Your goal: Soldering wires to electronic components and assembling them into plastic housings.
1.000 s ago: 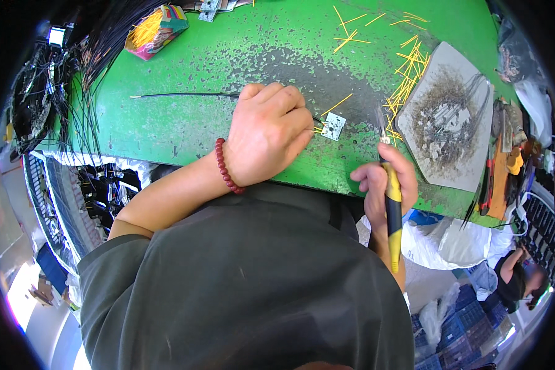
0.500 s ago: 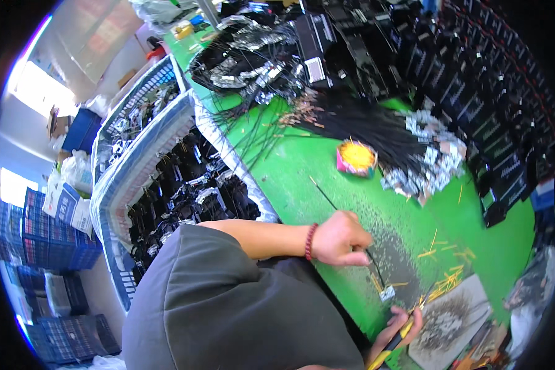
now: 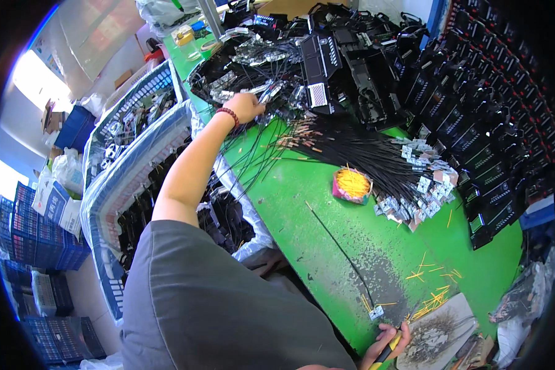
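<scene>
My left hand (image 3: 246,108) is at the far end of the green table (image 3: 277,185), fingers pinched together at the edge of a heap of black cables with silver metal ends (image 3: 262,52). What lies between its fingertips is hidden. Near the front edge, my right hand (image 3: 388,342) grips a yellow-and-black-handled tool (image 3: 385,353); its kind is unclear. Just beyond that hand, a single black cable (image 3: 342,250) lies across the table. A small silver plate (image 3: 375,313) sits at its near end, beside thin yellow sticks (image 3: 367,303).
A bundle of black cables (image 3: 357,145) lies beside a small tub of yellow sticks (image 3: 353,185). Black housings (image 3: 487,160) stand in rows at right. A sooty grey board (image 3: 438,327) lies near my right hand. Lined crates (image 3: 95,203) of parts stand at left.
My left hand has left the single black cable, which stays on the table, and has moved far and left to the heap. My right hand still holds the tool.
</scene>
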`<state>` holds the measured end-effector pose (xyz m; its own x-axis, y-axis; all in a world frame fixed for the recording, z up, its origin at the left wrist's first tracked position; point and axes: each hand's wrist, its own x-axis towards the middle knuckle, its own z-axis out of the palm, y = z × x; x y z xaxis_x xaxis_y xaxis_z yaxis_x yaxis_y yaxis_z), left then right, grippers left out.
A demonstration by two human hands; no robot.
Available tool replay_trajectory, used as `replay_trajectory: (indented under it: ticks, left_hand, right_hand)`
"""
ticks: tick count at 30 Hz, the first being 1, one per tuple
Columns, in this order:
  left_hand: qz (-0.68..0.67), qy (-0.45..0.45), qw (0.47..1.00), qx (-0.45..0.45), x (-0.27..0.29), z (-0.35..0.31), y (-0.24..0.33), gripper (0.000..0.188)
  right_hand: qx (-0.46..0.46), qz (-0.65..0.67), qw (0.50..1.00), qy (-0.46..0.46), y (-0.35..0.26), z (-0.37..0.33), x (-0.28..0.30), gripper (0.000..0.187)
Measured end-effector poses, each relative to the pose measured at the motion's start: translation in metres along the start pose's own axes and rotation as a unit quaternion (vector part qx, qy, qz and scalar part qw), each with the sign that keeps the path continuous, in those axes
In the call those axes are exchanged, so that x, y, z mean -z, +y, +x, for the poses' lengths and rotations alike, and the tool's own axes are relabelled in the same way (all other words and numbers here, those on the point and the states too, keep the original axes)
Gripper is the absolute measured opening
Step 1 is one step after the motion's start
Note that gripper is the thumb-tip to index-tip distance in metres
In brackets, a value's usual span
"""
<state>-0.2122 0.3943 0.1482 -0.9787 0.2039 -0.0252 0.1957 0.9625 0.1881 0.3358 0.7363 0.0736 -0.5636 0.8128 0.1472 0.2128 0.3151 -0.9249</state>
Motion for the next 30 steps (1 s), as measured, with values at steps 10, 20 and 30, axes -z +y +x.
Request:
replay_trajectory:
  ticks: [10,20,30]
  left_hand:
    - [-0.022,0.149,0.986,0.073,0.023,0.149,0.017,0.034]
    - [-0.235,0.222,0.928,0.185,0.053,0.130,0.036,0.050]
    - [-0.643,0.268,0.697,0.170,0.082,0.052,-0.066,0.035]
  right_hand:
    - [0.076,-0.080,0.993,-0.052,-0.061,0.009,-0.004,0.029]
    - [0.013,-0.017,1.000,0.011,-0.005,-0.005,-0.003,0.033]
    - [0.036,0.054,0.998,-0.003,-0.005,0.000,0.001,0.035]
